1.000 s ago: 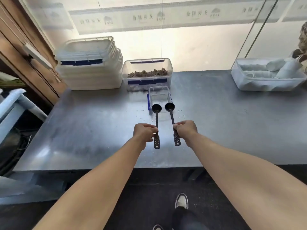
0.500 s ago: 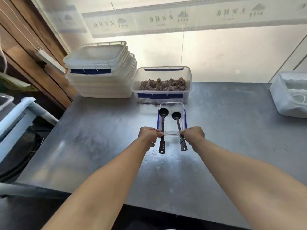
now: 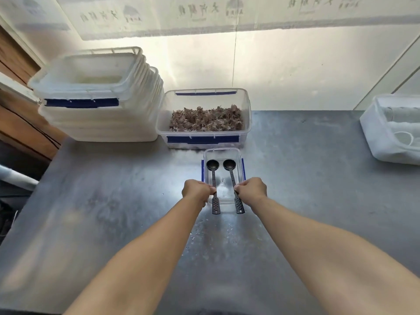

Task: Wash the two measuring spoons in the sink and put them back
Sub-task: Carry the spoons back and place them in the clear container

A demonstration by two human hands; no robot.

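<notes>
I'm looking down at a grey metal counter (image 3: 109, 214) with both arms stretched out ahead of me. My left hand (image 3: 197, 190) is gripping the handle of the left measuring spoon (image 3: 213, 178), fingers curled tight around the middle of the shaft, and my right hand (image 3: 251, 189) is doing the same with the right measuring spoon (image 3: 232, 176). Both spoons are black and are lying side by side, nearly parallel, bowls pointing away from me. Their round bowls are sitting over the far half of a small clear container (image 3: 237, 155) with blue clips on its long sides, while their perforated handle ends are sticking out past its near edge, over the counter. Whether the bowls are touching the container's floor or hanging just above it, I can't tell from this angle.

Just beyond the small container, a larger clear tub (image 3: 246, 123) is holding a heap of brown dried bits. To its left, a stack of white nested tubs (image 3: 97, 119) is standing close against it. Far off to the right, well apart from my hands, a white bin (image 3: 372, 133) is sitting at the counter's edge, partly cut off. Small flecks and wet smears are showing on the metal between my forearms.
</notes>
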